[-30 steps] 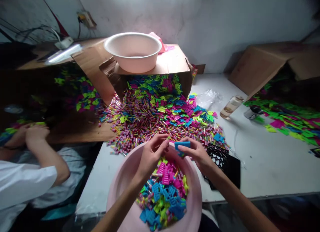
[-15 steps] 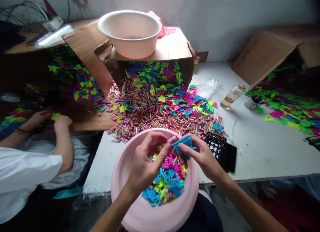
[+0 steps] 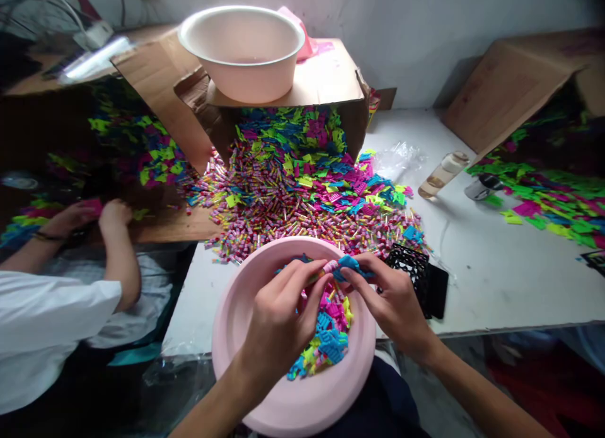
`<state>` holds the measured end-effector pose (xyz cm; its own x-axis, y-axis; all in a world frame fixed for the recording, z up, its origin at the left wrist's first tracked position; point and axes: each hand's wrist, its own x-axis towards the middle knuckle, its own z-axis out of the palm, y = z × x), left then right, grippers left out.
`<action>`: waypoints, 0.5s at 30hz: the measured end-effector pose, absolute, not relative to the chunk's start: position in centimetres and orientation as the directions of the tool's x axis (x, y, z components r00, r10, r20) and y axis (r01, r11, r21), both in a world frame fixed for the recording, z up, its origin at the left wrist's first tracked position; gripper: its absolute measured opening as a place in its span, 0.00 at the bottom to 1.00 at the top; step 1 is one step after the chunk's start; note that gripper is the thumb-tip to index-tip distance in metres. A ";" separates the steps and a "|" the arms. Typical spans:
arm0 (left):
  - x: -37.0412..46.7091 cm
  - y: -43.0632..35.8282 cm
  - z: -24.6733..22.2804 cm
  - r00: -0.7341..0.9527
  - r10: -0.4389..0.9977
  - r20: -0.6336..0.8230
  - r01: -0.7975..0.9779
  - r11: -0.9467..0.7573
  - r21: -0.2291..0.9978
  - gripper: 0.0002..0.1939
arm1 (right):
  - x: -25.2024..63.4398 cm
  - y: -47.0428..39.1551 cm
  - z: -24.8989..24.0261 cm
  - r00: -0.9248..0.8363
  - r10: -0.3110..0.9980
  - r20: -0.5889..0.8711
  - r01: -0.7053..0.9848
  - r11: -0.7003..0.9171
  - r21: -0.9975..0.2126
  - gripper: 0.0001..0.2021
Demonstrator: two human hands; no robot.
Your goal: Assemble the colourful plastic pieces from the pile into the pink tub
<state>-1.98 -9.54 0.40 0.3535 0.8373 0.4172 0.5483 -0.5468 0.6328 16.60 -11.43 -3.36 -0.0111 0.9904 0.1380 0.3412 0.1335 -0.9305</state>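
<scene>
"Both hands busy?"

"Yes. My left hand [image 3: 278,315] pinches a striped stick [image 3: 330,266], and my right hand [image 3: 399,302] grips a blue piece [image 3: 348,265], both above the pink basin [image 3: 290,409]."

"What's around the basin?"

"It overlaps the near edge of the white table [image 3: 501,280]. Beyond it is a cardboard box [image 3: 326,79] with a pale bowl [image 3: 258,82] on top, and a heap of sticks [image 3: 269,214] spreads towards the basin. Right of the basin sits a black basket [image 3: 409,265]; farther right and back, a bottle [image 3: 439,178] leans."

"What's just changed?"

"Half a second ago the blue piece showed its broad ribbed side; now it's turned narrower, with the stick up against its end. I'd judge the two are lined up, though not surely joined. Left of the basin, a co-worker's hands [image 3: 113,214] have swapped a yellow piece for a pink one [image 3: 92,208]."

"What can't you make out?"

"Whether the stick is seated; my fingers hide its other end and most of the blue piece. My left hand also covers some of the basin's pieces, and the box's inside is dark."
</scene>
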 end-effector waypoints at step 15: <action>-4.8 -6.8 -0.5 0.565 0.825 0.002 0.445 -0.307 0.841 0.11 | 17.6 -11.2 -5.7 -0.266 0.939 0.216 0.342 0.301 -0.890 0.06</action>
